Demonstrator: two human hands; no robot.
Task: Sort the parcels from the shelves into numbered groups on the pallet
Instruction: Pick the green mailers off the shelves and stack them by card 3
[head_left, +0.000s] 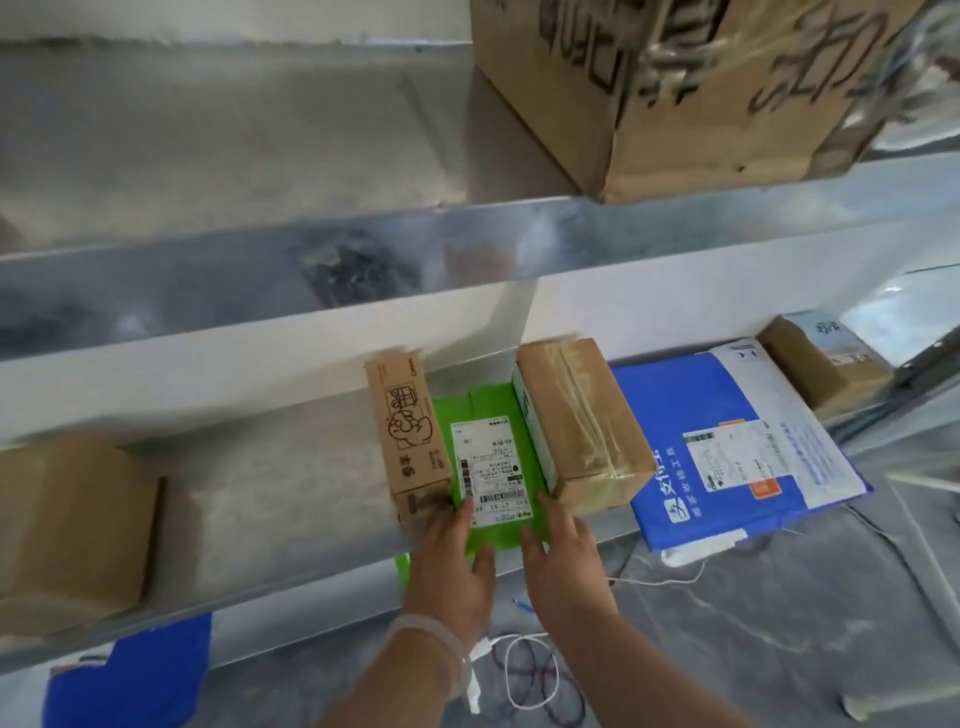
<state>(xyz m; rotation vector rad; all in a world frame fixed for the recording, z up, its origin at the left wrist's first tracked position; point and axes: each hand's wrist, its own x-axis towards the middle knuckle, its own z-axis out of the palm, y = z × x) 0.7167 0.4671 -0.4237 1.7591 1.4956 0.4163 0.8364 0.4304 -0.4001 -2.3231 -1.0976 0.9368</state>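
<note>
A flat green parcel with a white shipping label lies on the middle metal shelf. It is wedged between a narrow printed carton on its left and a taped brown box on its right. Its near edge overhangs the shelf front. My left hand lies on the parcel's near left corner, with fingertips on the label and against the narrow carton. My right hand rests on the near right corner, beside the taped box. Fingers of both hands are spread flat, not closed around anything.
A blue mailer and a small brown box lie further right, and a brown box sits at the far left. A large marked carton stands on the upper shelf. Below are a blue bag and cables on the floor.
</note>
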